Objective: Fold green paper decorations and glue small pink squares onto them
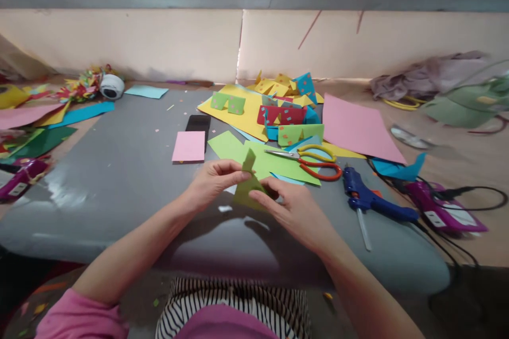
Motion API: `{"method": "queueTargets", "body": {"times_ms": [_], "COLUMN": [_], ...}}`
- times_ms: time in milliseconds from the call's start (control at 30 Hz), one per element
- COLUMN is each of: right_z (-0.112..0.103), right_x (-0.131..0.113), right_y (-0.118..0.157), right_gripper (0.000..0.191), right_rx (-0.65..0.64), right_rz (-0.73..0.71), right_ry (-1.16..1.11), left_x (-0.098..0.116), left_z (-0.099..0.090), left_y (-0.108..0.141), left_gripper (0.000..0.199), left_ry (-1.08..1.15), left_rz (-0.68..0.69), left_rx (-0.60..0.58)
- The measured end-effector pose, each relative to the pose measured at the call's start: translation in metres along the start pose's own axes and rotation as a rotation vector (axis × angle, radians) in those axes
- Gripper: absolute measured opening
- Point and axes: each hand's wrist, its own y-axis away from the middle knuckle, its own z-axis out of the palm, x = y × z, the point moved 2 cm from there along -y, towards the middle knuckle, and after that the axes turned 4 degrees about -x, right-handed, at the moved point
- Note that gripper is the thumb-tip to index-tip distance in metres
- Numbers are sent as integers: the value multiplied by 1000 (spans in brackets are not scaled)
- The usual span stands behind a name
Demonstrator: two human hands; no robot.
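Note:
A folded piece of green paper (pixel 247 185) is held up between both hands over the grey table. My left hand (pixel 222 177) pinches its upper left edge between thumb and fingers. On the other side, my right hand (pixel 284 201) has its thumb and fingers closed on the lower right part of the paper. Just beyond the hands lie orange-and-yellow-handled scissors (pixel 318 161) on flat green sheets (pixel 226 145). A pink paper square (pixel 189 146) rests partly over a black phone (pixel 198 122) to the left.
A blue glue gun (pixel 369 198) lies at the right, beside a purple power strip (pixel 441 212) with cables. Folded, dotted paper pieces (pixel 282 114) are heaped on a yellow sheet (pixel 234 122). A pink sheet (pixel 358 127) and a white tape-like roll (pixel 112 86) lie farther back.

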Motion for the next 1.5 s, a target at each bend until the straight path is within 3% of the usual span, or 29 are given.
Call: {"method": "queueTargets", "body": {"times_ms": [200, 333, 533, 633, 700, 800, 867, 1067, 1233, 1500], "right_z": [6, -5, -35, -33, -20, 4, 13, 13, 15, 7], "right_x": [4, 12, 33, 38, 35, 25, 22, 31, 31, 35], "right_y": [-4, -2, -3, -8, -10, -11, -11, -11, -8, -7], "right_gripper": [36, 32, 40, 47, 48, 44, 38, 46, 61, 49], "right_rx": [-19, -12, 284, 456, 412, 201, 163, 274, 241, 343], "right_rz": [4, 88, 225, 201, 203, 230, 237, 214, 220, 125], "right_ry": [36, -49, -421, -597, -649, -671, -669, -614, -665, -817], "left_x": [0, 2, 6, 6, 5, 4, 3, 4, 5, 1], "left_z": [-1, -7, -8, -8, -7, -5, -4, -3, -5, -8], "left_y": [-2, -5, -3, -2, -2, -2, -1, 2, 1, 0], "left_gripper": [18, 21, 33, 38, 37, 35, 35, 35, 35, 39], "left_ry": [128, 273, 328, 351, 373, 384, 384, 382, 383, 308], "left_rz": [-3, -15, -86, -98, -101, -110, -105, -81, -92, -91], "left_rx": [50, 114, 170, 187, 206, 224, 236, 252, 270, 296]}}
